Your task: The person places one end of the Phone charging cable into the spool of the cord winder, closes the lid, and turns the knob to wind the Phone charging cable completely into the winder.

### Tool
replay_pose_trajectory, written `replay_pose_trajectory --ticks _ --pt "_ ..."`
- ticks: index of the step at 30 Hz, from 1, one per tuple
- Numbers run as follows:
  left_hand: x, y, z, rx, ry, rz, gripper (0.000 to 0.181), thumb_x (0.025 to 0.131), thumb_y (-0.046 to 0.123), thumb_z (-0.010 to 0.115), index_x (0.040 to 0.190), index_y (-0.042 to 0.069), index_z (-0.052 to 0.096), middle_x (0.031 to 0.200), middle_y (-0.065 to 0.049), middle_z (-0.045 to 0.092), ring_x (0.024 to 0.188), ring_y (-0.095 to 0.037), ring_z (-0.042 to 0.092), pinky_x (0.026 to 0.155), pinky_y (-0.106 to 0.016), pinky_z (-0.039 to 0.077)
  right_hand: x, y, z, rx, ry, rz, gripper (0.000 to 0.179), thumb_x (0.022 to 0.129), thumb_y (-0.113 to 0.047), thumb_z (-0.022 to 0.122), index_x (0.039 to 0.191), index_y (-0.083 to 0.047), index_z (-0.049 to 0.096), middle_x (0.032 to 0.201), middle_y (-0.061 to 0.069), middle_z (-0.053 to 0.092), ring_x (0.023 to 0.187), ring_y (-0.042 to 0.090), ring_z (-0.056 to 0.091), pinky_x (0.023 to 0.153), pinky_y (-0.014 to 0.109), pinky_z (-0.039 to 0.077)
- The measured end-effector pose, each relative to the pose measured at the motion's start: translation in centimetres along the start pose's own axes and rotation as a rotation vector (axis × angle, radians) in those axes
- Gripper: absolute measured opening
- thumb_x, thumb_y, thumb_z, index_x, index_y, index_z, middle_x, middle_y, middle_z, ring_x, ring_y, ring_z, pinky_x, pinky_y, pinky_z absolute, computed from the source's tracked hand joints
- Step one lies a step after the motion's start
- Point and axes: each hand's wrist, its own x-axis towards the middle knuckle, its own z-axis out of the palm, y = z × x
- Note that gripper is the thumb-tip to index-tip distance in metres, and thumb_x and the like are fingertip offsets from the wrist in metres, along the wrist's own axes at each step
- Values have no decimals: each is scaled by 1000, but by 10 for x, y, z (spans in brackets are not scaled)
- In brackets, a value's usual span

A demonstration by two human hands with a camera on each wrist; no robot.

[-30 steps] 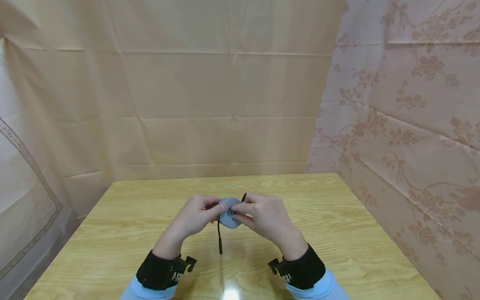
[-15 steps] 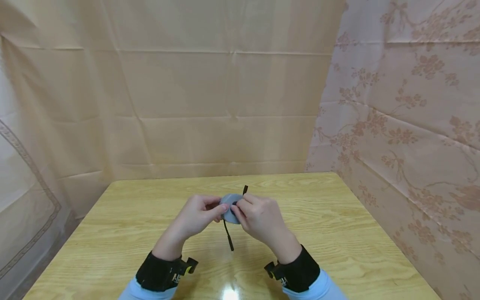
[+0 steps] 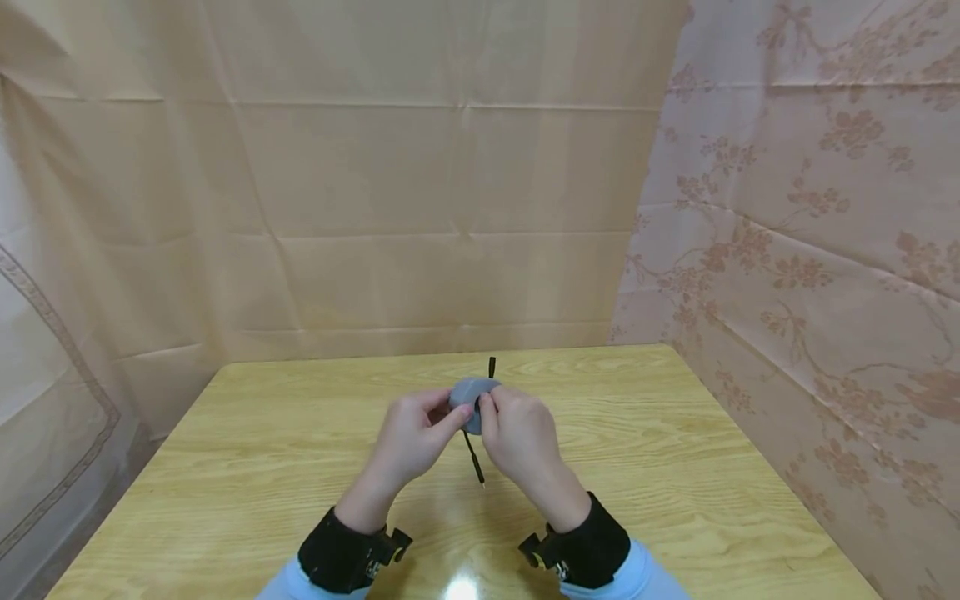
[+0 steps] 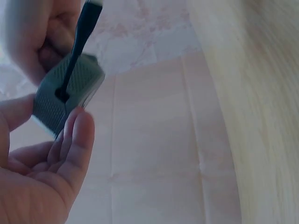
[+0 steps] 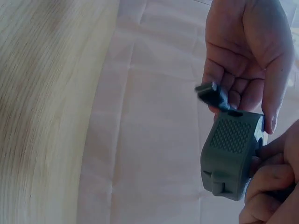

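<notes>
Wooden table (image 3: 262, 467), both hands raised together, left hand (image 3: 415, 439) and right hand (image 3: 519, 439) pinching grey case (image 3: 469, 392)

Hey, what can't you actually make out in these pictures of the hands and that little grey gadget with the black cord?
- Head view: most of the small grey plastic case, covered by the left hand and right hand.
- Left wrist view: upper end of the thin black cord, blurred and cut off by the top edge.
- Right wrist view: right hand's grip, cut off at the corner.

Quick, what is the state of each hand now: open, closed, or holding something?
Left hand: holds the grey case with thumb and fingers.
Right hand: grips the same grey case, fingers curled on it; a black cable hangs below.
</notes>
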Motion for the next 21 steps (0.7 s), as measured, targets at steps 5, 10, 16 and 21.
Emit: replay_pose_trajectory --ticks 5,10,16,21 --pt "-1 1 9 80 85 74 22 96 14 73 111 -2 75 82 -2 71 67 -7 65 59 -25 57 2 1 4 184 -13 173 42 100 -8 59 60 -13 47 54 -7 38 43 5 37 40 20 31" --pt "0 -1 11 140 94 72 22 96 13 73 112 -3 74 83 -2 70 66 -6 64 58 -23 55 3 5 5 242 -35 199 40 101 -8 59 62 -13 51 54 -8 42 44 5 38 40 20 32" --pt "2 -2 4 121 70 10 20 97 15 73 110 1 75 82 1 69 67 -6 63 59 -26 55 6 6 -1 244 -46 165 32 99 -12 67 67 -12 64 54 -9 50 44 3 42 41 22 38" --pt "3 -2 -4 100 41 -27 22 97 17 72 114 3 75 87 2 71 71 -7 65 64 -27 57 7 7 -6 229 -84 124 18 93 -15 76 76 -10 74 60 -10 56 49 3 45 44 22 41"
